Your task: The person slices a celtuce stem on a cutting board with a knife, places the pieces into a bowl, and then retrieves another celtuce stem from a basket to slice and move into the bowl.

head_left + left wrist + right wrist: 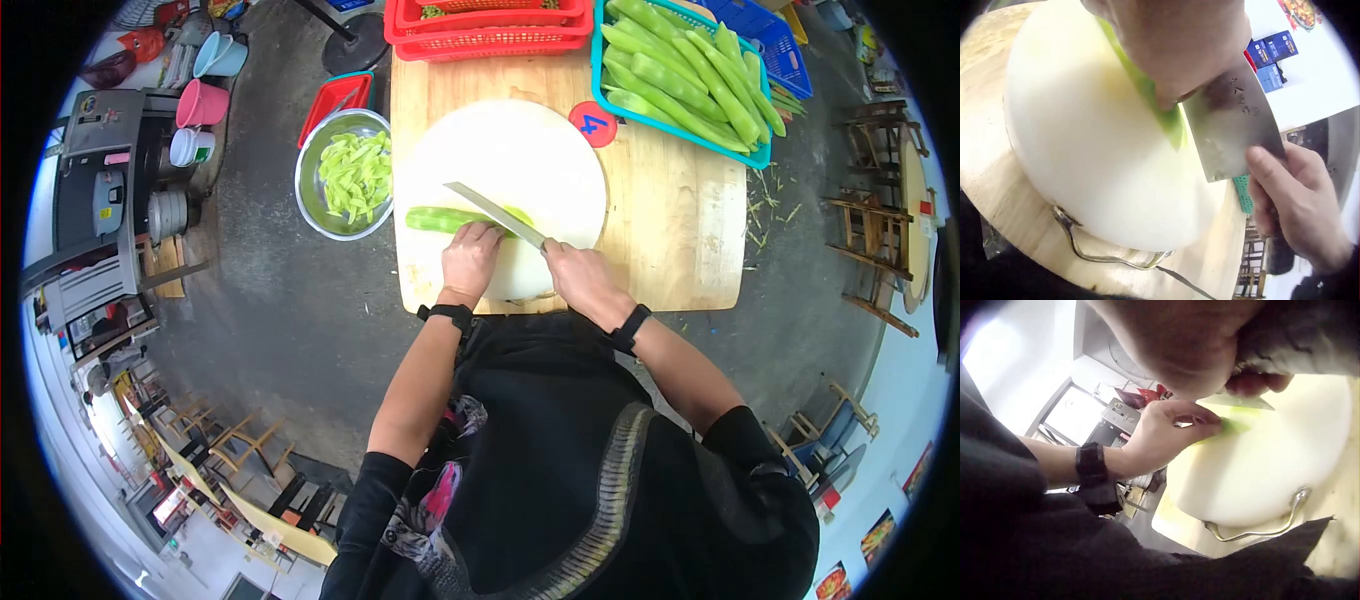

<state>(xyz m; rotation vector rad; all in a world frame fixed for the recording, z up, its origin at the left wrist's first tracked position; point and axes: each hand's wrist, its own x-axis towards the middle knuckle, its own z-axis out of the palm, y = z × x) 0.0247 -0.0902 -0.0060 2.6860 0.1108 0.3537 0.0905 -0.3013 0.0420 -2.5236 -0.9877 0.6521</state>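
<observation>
We judge this slicing — left hand (471, 262) pinching the stalk (435, 219), right hand (584, 280) curled round the cleaver (490, 211) (whether it touches is unclear) — and the next cut wants a steady hold.

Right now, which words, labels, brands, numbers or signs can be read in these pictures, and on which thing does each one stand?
"4": blue, on the red disc by the white round board.
Cleaver: dark characters on the blade, too blurred to read surely.
Blue boxes: print too small to read.
White bucket: label too small to read.
I can read no other text.
</observation>
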